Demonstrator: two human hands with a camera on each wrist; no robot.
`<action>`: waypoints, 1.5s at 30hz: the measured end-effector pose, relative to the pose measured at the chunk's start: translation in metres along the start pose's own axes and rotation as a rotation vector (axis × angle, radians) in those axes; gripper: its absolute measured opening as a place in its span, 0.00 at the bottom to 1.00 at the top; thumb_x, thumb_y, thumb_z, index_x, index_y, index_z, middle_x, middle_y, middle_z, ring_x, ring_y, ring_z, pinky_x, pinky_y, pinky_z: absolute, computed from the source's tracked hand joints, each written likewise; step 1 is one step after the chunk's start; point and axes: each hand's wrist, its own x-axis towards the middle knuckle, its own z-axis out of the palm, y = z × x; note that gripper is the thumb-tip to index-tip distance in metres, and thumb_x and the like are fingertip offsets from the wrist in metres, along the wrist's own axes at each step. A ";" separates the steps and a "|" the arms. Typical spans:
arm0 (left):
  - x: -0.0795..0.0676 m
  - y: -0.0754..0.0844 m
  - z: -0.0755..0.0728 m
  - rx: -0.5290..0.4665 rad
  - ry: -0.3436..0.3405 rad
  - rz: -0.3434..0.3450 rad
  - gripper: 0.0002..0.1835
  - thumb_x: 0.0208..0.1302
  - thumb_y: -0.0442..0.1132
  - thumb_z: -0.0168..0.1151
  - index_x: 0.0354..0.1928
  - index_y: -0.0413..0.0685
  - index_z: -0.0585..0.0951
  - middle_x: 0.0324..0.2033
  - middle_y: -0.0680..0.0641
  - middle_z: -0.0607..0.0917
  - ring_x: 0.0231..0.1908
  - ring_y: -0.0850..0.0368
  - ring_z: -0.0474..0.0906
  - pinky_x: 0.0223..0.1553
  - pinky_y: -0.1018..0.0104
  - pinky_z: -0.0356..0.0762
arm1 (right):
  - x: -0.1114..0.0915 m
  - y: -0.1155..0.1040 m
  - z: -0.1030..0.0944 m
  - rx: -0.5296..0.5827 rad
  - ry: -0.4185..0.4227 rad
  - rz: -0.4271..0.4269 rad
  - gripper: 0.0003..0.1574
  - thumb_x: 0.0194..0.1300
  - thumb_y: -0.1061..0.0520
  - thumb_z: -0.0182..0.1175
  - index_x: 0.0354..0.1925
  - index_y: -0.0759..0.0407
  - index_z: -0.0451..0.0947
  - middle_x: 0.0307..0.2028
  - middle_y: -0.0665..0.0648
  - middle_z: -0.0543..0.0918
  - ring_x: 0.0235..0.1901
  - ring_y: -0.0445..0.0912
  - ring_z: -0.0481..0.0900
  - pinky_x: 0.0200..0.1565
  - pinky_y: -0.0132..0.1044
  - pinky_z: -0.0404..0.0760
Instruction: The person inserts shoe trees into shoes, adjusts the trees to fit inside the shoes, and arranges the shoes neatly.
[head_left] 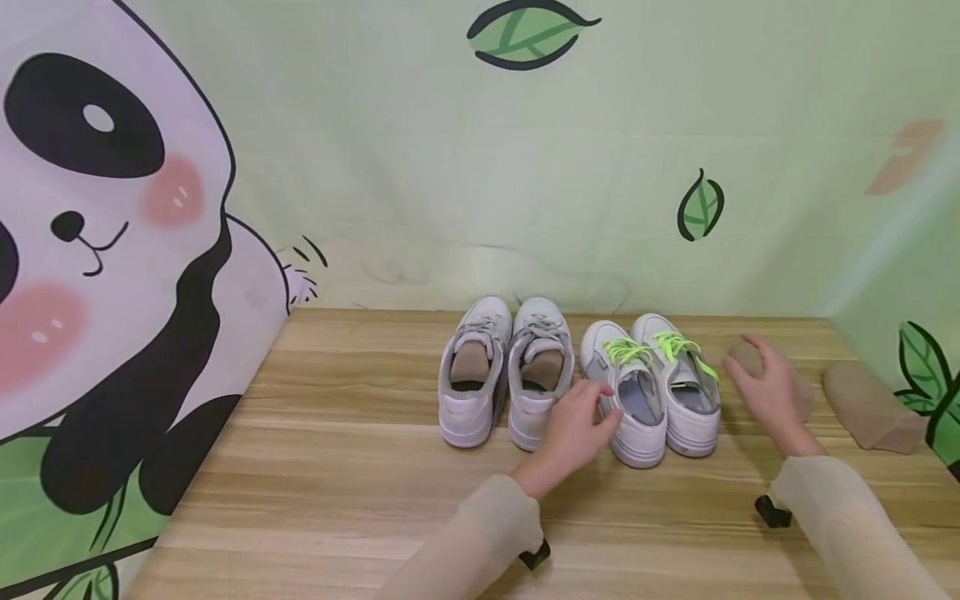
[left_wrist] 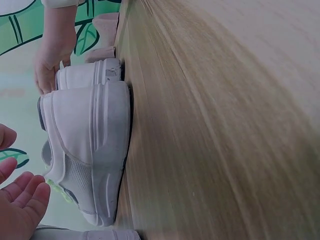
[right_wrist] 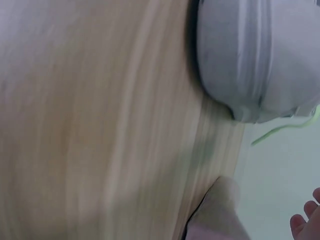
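Two white sneakers with bright green laces, the left one (head_left: 639, 437) and the right one (head_left: 693, 425), stand side by side on the wooden surface, toes toward the wall. My left hand (head_left: 573, 427) hovers by the left sneaker, fingers loosely bent and holding nothing; in the left wrist view its fingertips (left_wrist: 37, 197) are near the shoe's upper. To the right of the pair, my right hand (head_left: 771, 396) is held in the air with relaxed fingers and nothing in them. Partly hidden behind it lies a brown shoe insert (head_left: 744, 358).
Another brown insert (head_left: 870, 408) lies farther right, near the side wall. Left of the green-laced pair stand two white sneakers with grey laces, one (head_left: 467, 417) and its mate (head_left: 528, 421), with brown inserts inside. A wall printed with a panda (head_left: 187, 333) and leaves closes off the back.
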 end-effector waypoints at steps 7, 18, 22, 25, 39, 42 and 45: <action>0.001 -0.001 0.004 -0.008 0.014 0.004 0.13 0.56 0.45 0.57 0.43 0.50 0.75 0.37 0.50 0.78 0.36 0.62 0.74 0.38 0.74 0.69 | 0.001 0.015 -0.007 -0.146 0.010 -0.019 0.39 0.60 0.46 0.51 0.62 0.65 0.55 0.59 0.73 0.60 0.57 0.69 0.56 0.51 0.64 0.54; 0.004 -0.002 0.008 0.009 0.018 0.005 0.14 0.55 0.45 0.57 0.42 0.50 0.74 0.40 0.51 0.78 0.39 0.60 0.75 0.41 0.72 0.70 | 0.000 0.032 -0.011 -0.130 -0.026 -0.022 0.43 0.60 0.46 0.51 0.64 0.68 0.49 0.63 0.77 0.48 0.62 0.71 0.40 0.56 0.67 0.38; 0.004 -0.002 0.010 -0.001 0.009 -0.001 0.14 0.56 0.45 0.56 0.43 0.49 0.74 0.40 0.51 0.78 0.40 0.59 0.75 0.42 0.71 0.70 | 0.001 0.035 -0.013 -0.186 -0.033 0.000 0.45 0.59 0.43 0.51 0.63 0.68 0.49 0.62 0.77 0.47 0.61 0.72 0.41 0.55 0.68 0.39; 0.005 -0.003 0.011 -0.002 0.007 -0.001 0.14 0.56 0.45 0.56 0.44 0.49 0.74 0.41 0.50 0.77 0.42 0.59 0.75 0.43 0.70 0.70 | 0.001 0.038 -0.014 -0.214 -0.048 0.027 0.47 0.59 0.41 0.51 0.64 0.68 0.48 0.63 0.77 0.46 0.61 0.73 0.41 0.54 0.68 0.40; 0.009 -0.003 0.014 0.001 0.006 -0.004 0.17 0.55 0.45 0.58 0.46 0.49 0.73 0.43 0.50 0.77 0.45 0.58 0.74 0.47 0.71 0.70 | 0.001 0.056 -0.018 -0.267 -0.098 0.092 0.51 0.58 0.37 0.50 0.64 0.70 0.46 0.62 0.78 0.46 0.60 0.74 0.42 0.53 0.68 0.45; 0.010 -0.003 0.015 0.000 0.005 -0.009 0.17 0.55 0.46 0.58 0.47 0.49 0.73 0.44 0.50 0.77 0.45 0.58 0.74 0.47 0.71 0.70 | 0.001 0.057 -0.019 -0.269 -0.106 0.105 0.52 0.58 0.37 0.50 0.64 0.70 0.45 0.61 0.78 0.48 0.58 0.74 0.46 0.51 0.67 0.49; 0.011 -0.003 0.017 -0.001 0.007 -0.017 0.18 0.55 0.46 0.59 0.47 0.49 0.73 0.45 0.50 0.76 0.46 0.58 0.74 0.48 0.70 0.70 | 0.000 0.058 -0.019 -0.272 -0.104 0.107 0.51 0.58 0.38 0.51 0.64 0.71 0.46 0.59 0.79 0.52 0.55 0.74 0.51 0.50 0.66 0.53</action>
